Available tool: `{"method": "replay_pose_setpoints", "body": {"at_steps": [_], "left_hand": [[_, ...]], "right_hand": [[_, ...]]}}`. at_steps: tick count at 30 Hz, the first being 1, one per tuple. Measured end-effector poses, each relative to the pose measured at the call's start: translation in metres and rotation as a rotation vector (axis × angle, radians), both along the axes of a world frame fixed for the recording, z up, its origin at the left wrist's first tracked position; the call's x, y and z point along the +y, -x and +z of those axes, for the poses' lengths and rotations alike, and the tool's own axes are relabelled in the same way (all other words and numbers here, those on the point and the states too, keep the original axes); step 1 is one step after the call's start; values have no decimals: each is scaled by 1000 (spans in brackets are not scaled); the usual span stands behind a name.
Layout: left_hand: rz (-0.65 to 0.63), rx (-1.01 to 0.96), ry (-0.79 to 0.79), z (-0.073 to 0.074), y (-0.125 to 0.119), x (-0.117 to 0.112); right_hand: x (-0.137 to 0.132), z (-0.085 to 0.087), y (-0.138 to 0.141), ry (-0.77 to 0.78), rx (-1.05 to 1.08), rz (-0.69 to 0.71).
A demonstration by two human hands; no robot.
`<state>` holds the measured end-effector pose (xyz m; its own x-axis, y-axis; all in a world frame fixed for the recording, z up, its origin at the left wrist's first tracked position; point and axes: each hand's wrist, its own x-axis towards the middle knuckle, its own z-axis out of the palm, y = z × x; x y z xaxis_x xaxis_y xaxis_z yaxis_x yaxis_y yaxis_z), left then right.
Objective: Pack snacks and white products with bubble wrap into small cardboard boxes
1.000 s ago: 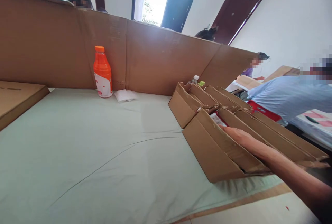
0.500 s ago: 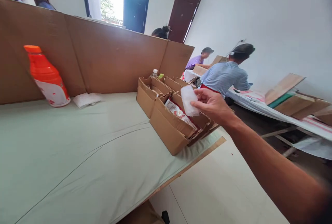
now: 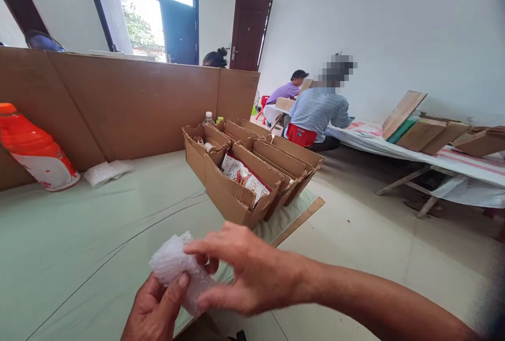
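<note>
In front of me, over the table's near edge, is a folded piece of bubble wrap (image 3: 173,261), whitish and see-through. My left hand (image 3: 154,307) pinches it from below, thumb on the near face. My right hand (image 3: 244,272) reaches in from the right with thumb and index finger apart at the bubble wrap's right side; whether its fingertips touch is hard to tell. Beyond my hands stands a group of cut-down cardboard boxes (image 3: 231,192). A red and white printed packet (image 3: 246,177) lies in the front box.
An orange bottle (image 3: 37,146) leans at the left beside another bubble wrap piece (image 3: 107,172). A cardboard screen (image 3: 150,104) closes off the table's back. The table's right edge (image 3: 302,220) drops to the floor. A person in a blue shirt (image 3: 317,112) sits at another table.
My right hand has come back from above the boxes with the bubble wrap, toward me. My left hand has entered view and now grips it. The right fingers have spread. The view has turned right.
</note>
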<state>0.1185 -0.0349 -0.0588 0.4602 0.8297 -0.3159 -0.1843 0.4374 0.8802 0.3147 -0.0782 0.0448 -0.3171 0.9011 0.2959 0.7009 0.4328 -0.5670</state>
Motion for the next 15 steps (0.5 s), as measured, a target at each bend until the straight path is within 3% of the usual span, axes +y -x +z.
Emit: {"method": "replay_pose_setpoints", "body": {"at_steps": [2,4,6,8,10,15], "left_hand": [[40,-35,48,2,-13,6],[43,-39,102,-1,-16,11],[35,-17,140,-8,-13,15],[27,4,178,-15,-10,20],[23,11,207,-22,-8,25],[-6,41,226,-34,-8,33]], "right_hand": [[13,16,-46,-56,52,-181],[31,33,-106,-104,-26,-527],[50,41,-165,51,-256,-771],[65,39,-206,266,-435,-773],[75,30,-226,372,-510,-711],[87,18,-220,349,-594,-679]]}}
